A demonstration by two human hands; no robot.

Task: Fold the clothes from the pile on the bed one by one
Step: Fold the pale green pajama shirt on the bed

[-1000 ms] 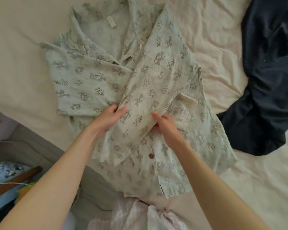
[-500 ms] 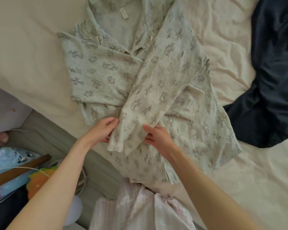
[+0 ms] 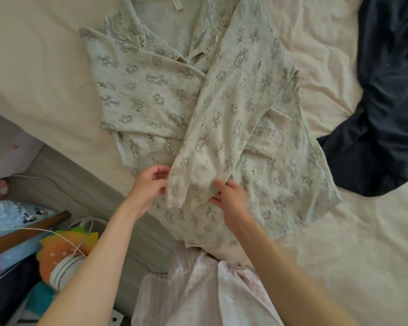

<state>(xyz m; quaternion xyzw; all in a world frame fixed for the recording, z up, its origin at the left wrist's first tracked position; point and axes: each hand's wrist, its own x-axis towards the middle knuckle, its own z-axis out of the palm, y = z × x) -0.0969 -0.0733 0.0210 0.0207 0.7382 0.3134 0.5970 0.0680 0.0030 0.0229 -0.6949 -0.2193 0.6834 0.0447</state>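
Lying spread, front side up, across the cream-coloured rumpled bed sheet (image 3: 45, 74): the pale grey-green printed cotton pyjama shirt (image 3: 139, 90), collar far from the body, hem hanging over the near bed edge. Crossing the shirt's front diagonally, from the far shoulder down to the near middle: the long printed sleeve (image 3: 222, 109), brought inward probably to narrow the garment into a strip before folding it lengthwise.

Pinching the cuff's left edge between thumb and curled fingertips: the left hand (image 3: 151, 184). Gripping the cuff's right edge with curled fingers, thumb tucked beneath the cloth: the right hand (image 3: 229, 196). Holding both edges likely to keep the cuff flat and taut while setting it down square on the shirt body.

Waiting its turn well apart at the right: the dark navy crumpled garment (image 3: 382, 114). Bunching at the near edge under the forearms: the pale pink striped fabric (image 3: 193, 290).

Against half a second ago: sleeve drawn further down the front, cuff now nearer the hem, both hands having slid down from mid-sleeve to its end. Shirt sitting lower and more to the right in view, suggesting a head shift.
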